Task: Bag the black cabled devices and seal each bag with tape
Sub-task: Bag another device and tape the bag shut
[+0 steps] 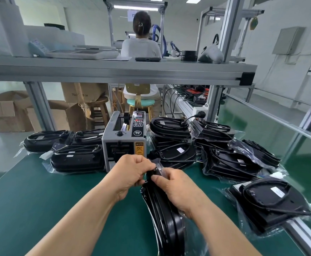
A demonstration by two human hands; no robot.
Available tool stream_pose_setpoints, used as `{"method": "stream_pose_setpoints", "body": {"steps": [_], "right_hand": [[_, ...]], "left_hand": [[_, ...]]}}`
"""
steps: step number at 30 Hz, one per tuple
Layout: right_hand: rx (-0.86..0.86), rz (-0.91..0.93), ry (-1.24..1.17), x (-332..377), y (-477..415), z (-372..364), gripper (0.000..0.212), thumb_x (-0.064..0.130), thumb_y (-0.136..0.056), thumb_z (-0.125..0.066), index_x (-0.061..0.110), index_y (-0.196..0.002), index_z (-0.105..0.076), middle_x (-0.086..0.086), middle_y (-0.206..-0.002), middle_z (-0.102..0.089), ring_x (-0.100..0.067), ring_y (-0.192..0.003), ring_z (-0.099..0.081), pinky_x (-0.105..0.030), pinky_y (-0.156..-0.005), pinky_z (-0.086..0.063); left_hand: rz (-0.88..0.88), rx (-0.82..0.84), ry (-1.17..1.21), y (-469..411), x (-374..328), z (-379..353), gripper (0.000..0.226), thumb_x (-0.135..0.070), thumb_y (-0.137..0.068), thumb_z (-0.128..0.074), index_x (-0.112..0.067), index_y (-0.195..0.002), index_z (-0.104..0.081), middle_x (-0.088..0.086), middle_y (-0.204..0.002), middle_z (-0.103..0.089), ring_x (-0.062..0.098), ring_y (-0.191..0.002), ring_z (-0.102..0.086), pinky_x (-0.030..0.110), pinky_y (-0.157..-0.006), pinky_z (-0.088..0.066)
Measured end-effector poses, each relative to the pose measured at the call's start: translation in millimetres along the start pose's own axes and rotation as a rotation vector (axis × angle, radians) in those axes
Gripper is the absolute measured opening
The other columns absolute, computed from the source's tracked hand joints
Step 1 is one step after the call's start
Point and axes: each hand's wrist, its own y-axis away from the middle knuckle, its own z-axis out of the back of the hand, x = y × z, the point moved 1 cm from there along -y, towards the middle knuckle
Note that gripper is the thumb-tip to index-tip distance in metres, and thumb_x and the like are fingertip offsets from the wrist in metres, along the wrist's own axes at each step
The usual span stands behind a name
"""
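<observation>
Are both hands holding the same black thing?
Yes, the left hand and right hand both pinch the top end of one bagged black device.

Black devices (pixel 169 220) in clear bags (pixel 193 235), a grey tape dispenser (pixel 123 143), a dark green table (pixel 40 204).

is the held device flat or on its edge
On edge: the device shows its narrow rim upward, left hand and right hand pinching its top.
</observation>
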Motion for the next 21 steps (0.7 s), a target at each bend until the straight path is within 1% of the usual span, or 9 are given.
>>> {"method": "stream_pose_setpoints", "body": {"steps": [2, 6, 7, 9, 10, 12, 15, 18, 21], "right_hand": [[-0.002, 0.003, -0.003, 0, 0, 0, 0.027, 0.028, -0.097, -0.062, 0.025, -0.071, -0.054, 0.009, -0.065, -0.059, -0.008, -0.06, -0.056, -0.021, -0.056, -0.044], [-0.022, 0.023, 0.038, 0, 0, 0, 0.028, 0.031, -0.096, -0.062, 0.025, -0.07, -0.053, 0.015, -0.055, -0.056, 0.001, -0.051, -0.051, -0.015, -0.053, -0.04], [-0.019, 0.024, 0.034, 0, 1, 0, 0.027, 0.03, -0.096, -0.062, 0.024, -0.071, -0.055, 0.015, -0.056, -0.057, 0.0, -0.053, -0.052, -0.017, -0.055, -0.042], [-0.008, 0.013, -0.001, 1, 1, -1, 0.02, 0.03, -0.096, -0.062, 0.021, -0.078, -0.061, 0.01, -0.068, -0.062, -0.009, -0.065, -0.057, -0.031, -0.066, -0.049], [-0.005, 0.008, -0.007, 2, 2, -2, 0.018, 0.03, -0.096, -0.062, 0.019, -0.082, -0.063, 0.006, -0.072, -0.063, -0.012, -0.069, -0.059, -0.035, -0.069, -0.051], [-0.006, 0.009, -0.005, 2, 3, -2, 0.017, 0.029, -0.096, -0.062, 0.018, -0.084, -0.064, 0.004, -0.074, -0.063, -0.013, -0.069, -0.058, -0.033, -0.069, -0.049], [-0.002, 0.011, -0.002, 2, 2, -2, 0.017, 0.029, -0.097, -0.061, 0.013, -0.092, -0.066, 0.002, -0.079, -0.064, -0.012, -0.072, -0.059, -0.03, -0.07, -0.048], [-0.008, 0.014, 0.038, 3, 2, -1, 0.015, 0.031, -0.097, -0.061, 0.018, -0.091, -0.066, 0.005, -0.079, -0.065, -0.009, -0.071, -0.058, -0.025, -0.068, -0.046], [-0.01, 0.012, 0.028, 2, 2, -1, 0.015, 0.031, -0.097, -0.061, 0.022, -0.085, -0.062, 0.007, -0.076, -0.063, -0.009, -0.071, -0.058, -0.026, -0.068, -0.046]], "left_hand": [[-0.011, -0.012, -0.003, 0, 2, -1, 0.019, -0.017, -0.087, -0.072, -0.013, -0.07, -0.063, -0.006, -0.049, -0.04, 0.006, -0.042, -0.037, 0.021, -0.05, -0.045], [-0.036, -0.04, -0.013, 2, 7, -2, 0.021, -0.018, -0.085, -0.073, -0.016, -0.066, -0.066, -0.009, -0.048, -0.047, 0.002, -0.042, -0.041, 0.02, -0.05, -0.045], [-0.042, -0.05, -0.026, 2, 8, -2, 0.023, -0.018, -0.085, -0.074, -0.018, -0.064, -0.067, -0.01, -0.048, -0.049, 0.001, -0.042, -0.042, 0.02, -0.05, -0.045], [-0.05, -0.08, -0.044, 3, 10, -3, 0.026, -0.02, -0.085, -0.074, -0.022, -0.059, -0.067, -0.012, -0.05, -0.052, -0.001, -0.043, -0.045, 0.021, -0.052, -0.045], [-0.054, -0.093, -0.047, 3, 11, -4, 0.028, -0.02, -0.084, -0.074, -0.023, -0.058, -0.067, -0.012, -0.05, -0.053, -0.001, -0.043, -0.045, 0.02, -0.052, -0.045], [-0.065, -0.108, -0.054, 4, 11, -5, 0.03, -0.021, -0.085, -0.074, -0.024, -0.055, -0.068, -0.012, -0.05, -0.054, -0.002, -0.043, -0.046, 0.018, -0.05, -0.044], [-0.077, -0.122, -0.059, 4, 10, -6, 0.031, -0.021, -0.085, -0.074, -0.025, -0.055, -0.069, -0.014, -0.051, -0.058, -0.003, -0.043, -0.047, 0.017, -0.049, -0.044], [-0.082, -0.133, -0.049, 5, 10, -7, 0.03, -0.02, -0.085, -0.074, -0.024, -0.055, -0.069, -0.014, -0.051, -0.059, -0.004, -0.042, -0.048, 0.014, -0.046, -0.043], [-0.076, -0.146, -0.03, 5, 10, -8, 0.027, -0.02, -0.085, -0.074, -0.021, -0.059, -0.07, -0.014, -0.053, -0.061, -0.005, -0.043, -0.05, 0.013, -0.046, -0.042]]}}
